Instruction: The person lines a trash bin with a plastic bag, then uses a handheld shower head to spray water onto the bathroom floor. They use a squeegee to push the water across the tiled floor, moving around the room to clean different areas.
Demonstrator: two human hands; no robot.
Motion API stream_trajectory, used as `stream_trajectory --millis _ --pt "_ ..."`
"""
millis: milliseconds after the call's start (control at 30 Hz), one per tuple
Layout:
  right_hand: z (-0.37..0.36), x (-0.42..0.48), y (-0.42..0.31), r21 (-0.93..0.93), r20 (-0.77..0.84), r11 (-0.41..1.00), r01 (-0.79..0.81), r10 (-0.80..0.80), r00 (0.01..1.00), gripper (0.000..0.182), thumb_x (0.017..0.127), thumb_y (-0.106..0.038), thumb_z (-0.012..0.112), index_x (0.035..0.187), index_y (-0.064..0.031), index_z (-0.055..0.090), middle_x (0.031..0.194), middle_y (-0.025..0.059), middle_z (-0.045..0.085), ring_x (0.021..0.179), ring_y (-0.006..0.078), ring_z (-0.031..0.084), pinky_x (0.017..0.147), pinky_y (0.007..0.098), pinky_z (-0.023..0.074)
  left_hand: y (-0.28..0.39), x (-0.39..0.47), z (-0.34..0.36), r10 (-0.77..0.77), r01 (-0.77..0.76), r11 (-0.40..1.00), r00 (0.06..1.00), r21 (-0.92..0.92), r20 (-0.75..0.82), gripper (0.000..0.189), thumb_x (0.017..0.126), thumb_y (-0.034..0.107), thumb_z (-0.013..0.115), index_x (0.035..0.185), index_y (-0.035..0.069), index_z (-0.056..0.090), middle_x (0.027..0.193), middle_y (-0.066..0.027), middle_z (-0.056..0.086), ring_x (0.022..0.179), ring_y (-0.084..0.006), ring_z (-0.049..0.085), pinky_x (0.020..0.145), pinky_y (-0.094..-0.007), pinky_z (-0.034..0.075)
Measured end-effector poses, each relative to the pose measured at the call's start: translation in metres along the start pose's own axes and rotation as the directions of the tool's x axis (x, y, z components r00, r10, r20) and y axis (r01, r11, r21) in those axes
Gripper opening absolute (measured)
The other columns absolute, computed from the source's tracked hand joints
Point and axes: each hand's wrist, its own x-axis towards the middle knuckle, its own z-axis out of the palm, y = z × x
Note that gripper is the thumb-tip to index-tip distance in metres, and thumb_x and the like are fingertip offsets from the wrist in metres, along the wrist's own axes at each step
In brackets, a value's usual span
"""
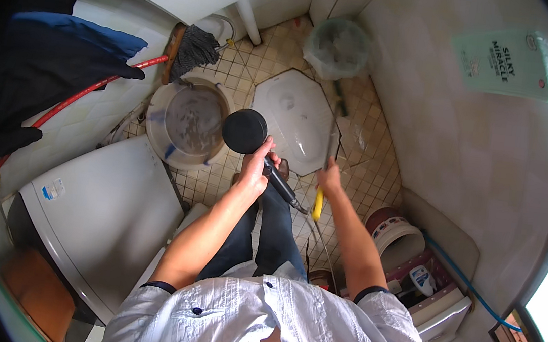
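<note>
My left hand [254,171] grips a black handheld shower head [245,131], its round face turned up toward me and a hose joined to its lower end. In my right hand [330,178] is a long-handled brush with a yellow grip [318,204]. The brush's dark green head [341,98] rests low by the right edge of the white squat toilet [294,115]; whether it touches the floor I cannot tell. The toilet pan looks wet and shiny. Whether water leaves the shower head is not visible.
A large basin [157,127] of murky water stands left of the toilet. Beside it are a grey mop [195,53] and a white washing machine [107,213]. A lined bin [337,49] stands behind. Buckets [400,238] and a blue hose [469,282] are at right.
</note>
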Motion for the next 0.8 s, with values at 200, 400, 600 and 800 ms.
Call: stream_trajectory --millis 200,400,600,800 --pt "-0.026 -0.047 -0.027 -0.039 0.191 0.999 0.032 -0.024 0.981 0.065 0.071 -0.001 0.05 0.131 -0.0034 0.025 0.083 0.016 0.058 0.046 0.0189 0.053 0.038 0.0308 0.0427 0.034 -0.006 -0.003 0.029 -0.033 0.994 0.998 -0.1 -0.048 0.028 0.074 0.029 0.067 0.08 0.005 0.054 0.057 -0.0029 0.05 0.052 -0.0146 0.05 0.051 -0.0247 0.04" --pt "0.023 0.015 -0.048 -0.439 -0.022 0.896 0.059 -0.076 0.997 0.061 0.071 -0.006 0.045 0.129 -0.0004 0.026 0.092 0.0267 0.057 0.086 0.0353 0.058 0.072 0.0389 0.0474 0.053 0.007 -0.022 0.047 -0.053 0.991 0.997 -0.126 -0.055 0.027 0.076 0.03 0.065 0.083 0.006 0.053 0.058 -0.0027 0.05 0.054 -0.0152 0.051 0.053 -0.0261 0.041" --pt "0.044 -0.027 -0.093 0.034 0.223 0.997 0.063 -0.069 0.972 0.065 0.07 0.0 0.05 0.131 -0.0013 0.026 0.058 0.0064 0.049 0.041 0.0148 0.047 0.035 0.0285 0.0409 0.079 0.013 -0.042 0.038 -0.046 0.99 0.997 -0.134 -0.068 0.023 0.078 0.028 0.062 0.081 0.007 0.053 0.058 -0.0021 0.049 0.055 -0.0159 0.05 0.052 -0.0263 0.04" --pt "0.101 0.011 -0.175 0.131 0.008 0.965 0.227 -0.23 0.973 0.06 0.07 0.0 0.049 0.127 -0.0012 0.032 0.059 0.0075 0.049 0.037 0.0145 0.045 0.032 0.0285 0.0395 0.097 0.013 -0.064 0.023 -0.027 0.992 0.999 -0.125 -0.03 0.024 0.079 0.029 0.061 0.079 0.006 0.053 0.057 -0.0017 0.049 0.056 -0.0154 0.05 0.053 -0.0264 0.04"
